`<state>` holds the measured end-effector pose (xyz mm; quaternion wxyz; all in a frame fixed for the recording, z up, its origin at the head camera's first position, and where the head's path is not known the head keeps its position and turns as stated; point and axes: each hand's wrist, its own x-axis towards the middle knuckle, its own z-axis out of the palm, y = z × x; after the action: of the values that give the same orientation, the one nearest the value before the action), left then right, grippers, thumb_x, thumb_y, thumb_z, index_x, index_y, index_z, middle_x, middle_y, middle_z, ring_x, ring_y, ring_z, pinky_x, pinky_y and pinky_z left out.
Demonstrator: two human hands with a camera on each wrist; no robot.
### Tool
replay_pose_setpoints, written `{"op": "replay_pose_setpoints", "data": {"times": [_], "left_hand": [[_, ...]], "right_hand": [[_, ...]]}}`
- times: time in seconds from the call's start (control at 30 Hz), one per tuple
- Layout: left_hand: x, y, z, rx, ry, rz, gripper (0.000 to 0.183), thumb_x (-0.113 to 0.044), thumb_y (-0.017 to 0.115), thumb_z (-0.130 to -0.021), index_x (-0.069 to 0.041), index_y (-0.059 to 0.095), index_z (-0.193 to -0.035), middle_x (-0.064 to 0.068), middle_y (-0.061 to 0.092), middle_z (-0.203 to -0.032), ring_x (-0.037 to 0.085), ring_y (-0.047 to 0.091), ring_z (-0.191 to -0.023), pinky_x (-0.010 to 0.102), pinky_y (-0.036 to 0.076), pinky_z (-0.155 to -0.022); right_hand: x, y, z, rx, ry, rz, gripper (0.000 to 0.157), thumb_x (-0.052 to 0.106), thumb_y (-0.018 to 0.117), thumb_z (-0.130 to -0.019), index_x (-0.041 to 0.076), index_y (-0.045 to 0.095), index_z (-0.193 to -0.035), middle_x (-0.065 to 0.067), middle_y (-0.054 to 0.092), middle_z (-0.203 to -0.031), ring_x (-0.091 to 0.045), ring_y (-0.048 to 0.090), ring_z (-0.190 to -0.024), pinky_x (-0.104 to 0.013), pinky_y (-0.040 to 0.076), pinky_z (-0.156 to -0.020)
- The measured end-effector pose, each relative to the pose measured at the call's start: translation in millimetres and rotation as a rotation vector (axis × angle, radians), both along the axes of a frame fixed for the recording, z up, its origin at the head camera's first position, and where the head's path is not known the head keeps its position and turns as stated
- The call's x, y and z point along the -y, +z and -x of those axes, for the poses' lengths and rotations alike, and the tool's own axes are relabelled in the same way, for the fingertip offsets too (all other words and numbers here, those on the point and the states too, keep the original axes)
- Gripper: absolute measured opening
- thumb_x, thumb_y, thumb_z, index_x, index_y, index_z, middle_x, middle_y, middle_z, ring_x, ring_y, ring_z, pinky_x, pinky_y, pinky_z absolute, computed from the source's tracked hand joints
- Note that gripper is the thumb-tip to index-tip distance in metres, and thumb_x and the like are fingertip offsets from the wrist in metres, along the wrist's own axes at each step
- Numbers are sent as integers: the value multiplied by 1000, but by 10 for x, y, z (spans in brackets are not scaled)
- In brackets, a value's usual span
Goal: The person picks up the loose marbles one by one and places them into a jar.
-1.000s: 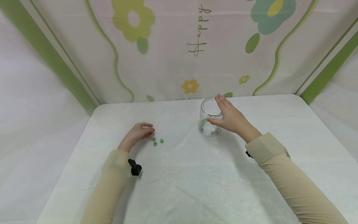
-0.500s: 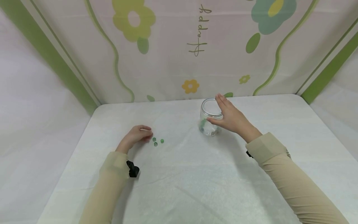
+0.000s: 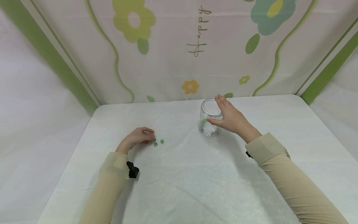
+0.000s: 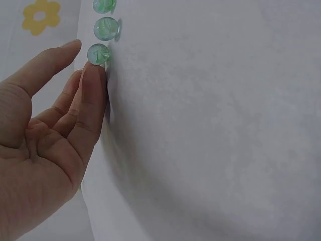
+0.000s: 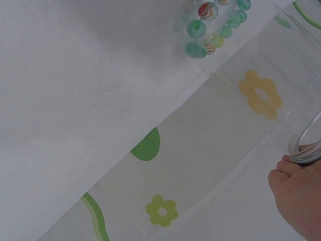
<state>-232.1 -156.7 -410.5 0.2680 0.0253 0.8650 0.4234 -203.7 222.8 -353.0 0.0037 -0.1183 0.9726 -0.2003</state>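
Three green-swirled glass marbles lie close together on the white tablecloth; one marble [image 3: 162, 141] sits farthest right in the head view. My left hand [image 3: 137, 136] is beside them, palm sideways. In the left wrist view, a fingertip touches the nearest marble [image 4: 98, 53], while the thumb [image 4: 67, 52] stands apart from it. A clear jar [image 3: 203, 119] stands upright near the table's back edge. My right hand [image 3: 229, 118] grips it at the rim, with thumb and fingers spread round its side. Several marbles [image 5: 196, 28] rest at the jar's bottom, mostly green, one red-streaked.
A white cloth covers the table [image 3: 179, 186]. Behind its back edge hangs a backdrop [image 3: 167, 62] printed with flowers and writing. A small black device [image 3: 133, 170] is worn at the left wrist.
My left hand first drew back slightly left of the marbles, then came right again, down to the nearest one. The right hand and the jar have stayed put.
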Motion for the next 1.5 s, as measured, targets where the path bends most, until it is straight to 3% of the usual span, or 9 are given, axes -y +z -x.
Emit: {"op": "replay_pose_setpoints", "data": {"times": [0.2, 0.57, 0.73, 1.03, 1.2, 1.33, 1.5], "left_hand": [[-23, -7, -5, -10, -13, 13, 42, -13, 62, -91, 2, 51, -129, 20, 60, -128, 8, 63, -90, 21, 53, -81], [-44, 32, 0, -27, 51, 48, 46, -24, 64, -90, -3, 53, -130, 12, 67, -112, 11, 60, -87, 23, 49, -80], [-60, 61, 20, -5, 125, -26, 51, -26, 63, -91, -4, 48, -135, 4, 67, -104, 9, 59, -85, 22, 49, -84], [-324, 184, 64, -6, 194, -137, 56, -25, 63, -93, -7, 41, -142, 12, 63, -124, 6, 62, -88, 20, 51, -88], [-526, 304, 90, -19, 214, -188, 56, -22, 61, -94, -8, 40, -143, 15, 59, -132, 17, 65, -105, 26, 52, -98], [-669, 409, 90, -11, 240, -291, 55, -18, 58, -96, -7, 36, -145, 17, 56, -135, 27, 57, -122, 31, 49, -105], [-872, 562, 80, -8, 293, -435, 52, -12, 58, -95, -5, 38, -143, 16, 57, -132, 28, 55, -125, 27, 51, -102]], "right_hand": [[18, 10, -1, -1, 5, -1, 99, 53, 61, -87, 2, 8, -153, -14, 5, -162, -37, 9, -148, -55, 18, -121], [18, 15, 3, -6, 6, -4, 99, 53, 61, -86, 1, 8, -153, -15, 6, -162, -37, 10, -148, -55, 19, -121], [17, 15, 3, 1, 3, -1, 100, 54, 61, -86, 2, 8, -153, -14, 5, -162, -37, 9, -148, -56, 19, -121], [15, 9, -2, 3, 3, -2, 100, 54, 61, -87, 2, 7, -153, -14, 5, -162, -36, 9, -148, -55, 18, -121], [5, 7, -8, 3, -1, 0, 100, 54, 61, -87, 2, 7, -153, -14, 5, -162, -36, 8, -149, -55, 18, -121], [-1, 4, -9, 1, 3, 1, 100, 54, 61, -87, 2, 7, -153, -14, 5, -162, -37, 8, -148, -55, 18, -121], [3, 11, -13, -3, 4, -1, 99, 53, 61, -87, 2, 8, -153, -14, 6, -162, -37, 9, -148, -55, 18, -121]]}}
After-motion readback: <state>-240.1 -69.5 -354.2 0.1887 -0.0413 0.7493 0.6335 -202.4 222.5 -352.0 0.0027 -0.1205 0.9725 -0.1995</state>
